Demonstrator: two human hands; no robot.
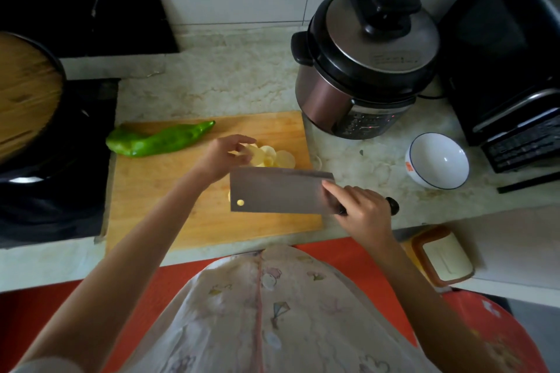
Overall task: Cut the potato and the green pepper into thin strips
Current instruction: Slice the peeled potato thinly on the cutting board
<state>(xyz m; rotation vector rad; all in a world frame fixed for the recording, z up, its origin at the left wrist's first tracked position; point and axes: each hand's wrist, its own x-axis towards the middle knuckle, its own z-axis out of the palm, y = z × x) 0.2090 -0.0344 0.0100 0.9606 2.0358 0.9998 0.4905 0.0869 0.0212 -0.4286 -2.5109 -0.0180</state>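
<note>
Several potato slices (274,157) — at left hand (222,157)

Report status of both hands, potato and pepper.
Right hand grips grey steel cleaver. Left hand over pale round potato slices. Long green pepper whole on wooden board.

- Bare wood is left across the near and left parts of the cutting board (157,206).
- Its far-left edge is taken up by the green pepper (157,140).
- Its right half is blocked by the cleaver (278,192), with potato slices (274,157) just beyond.
- Its far-right corner is crowded by a pressure cooker (363,63).
- Open countertop (218,82) is found behind its far edge.
</note>
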